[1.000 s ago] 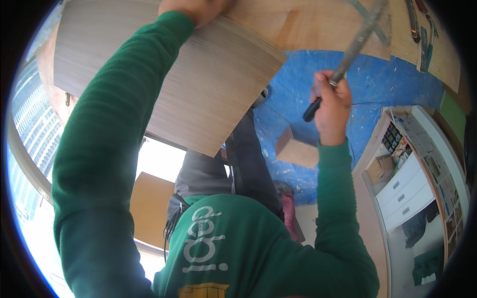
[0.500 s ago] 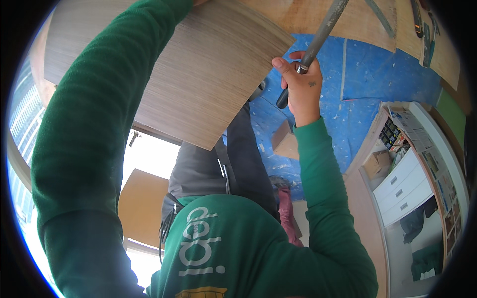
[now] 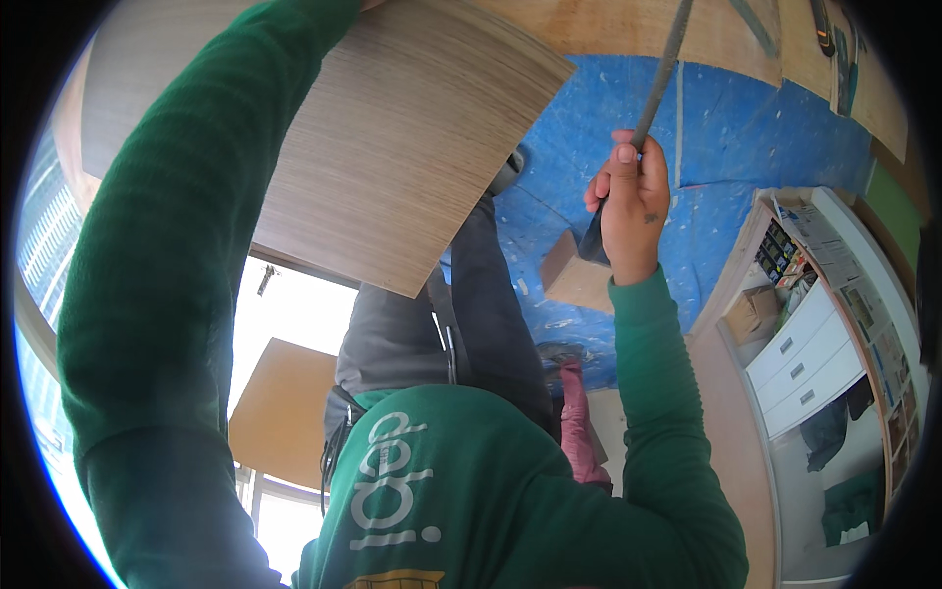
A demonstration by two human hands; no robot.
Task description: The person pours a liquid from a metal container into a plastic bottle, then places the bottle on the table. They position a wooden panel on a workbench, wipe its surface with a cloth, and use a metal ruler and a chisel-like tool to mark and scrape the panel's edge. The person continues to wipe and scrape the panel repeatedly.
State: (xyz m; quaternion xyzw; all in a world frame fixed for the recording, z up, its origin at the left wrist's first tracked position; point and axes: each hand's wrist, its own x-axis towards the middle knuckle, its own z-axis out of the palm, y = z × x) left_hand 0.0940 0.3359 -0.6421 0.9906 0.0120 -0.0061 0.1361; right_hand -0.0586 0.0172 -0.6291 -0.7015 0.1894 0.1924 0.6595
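Note:
My right hand [image 3: 633,211] is closed around the dark handle of a long grey metal file [image 3: 662,74]. The file points up and away, its far end cut off by the top of the view. To its left, apart from it, lies a board with grey-brown wood grain [image 3: 392,147], one corner toward my legs. My left arm [image 3: 167,226] reaches along the board's left part. Only a sliver of my left hand [image 3: 372,4] shows at the top edge, over the board; its fingers are out of view.
Blue sheeting [image 3: 736,137] covers the floor, with a small wooden block [image 3: 579,280] on it. Plywood [image 3: 677,49] and hand tools [image 3: 844,69] lie at the far right. A white drawer unit [image 3: 800,363] stands at the right. A tan panel [image 3: 280,407] is at the lower left.
My right hand has moved right and nearer to me, away from the board's edge, and the file has turned with it and stands steeper. The left arm has shifted slightly left.

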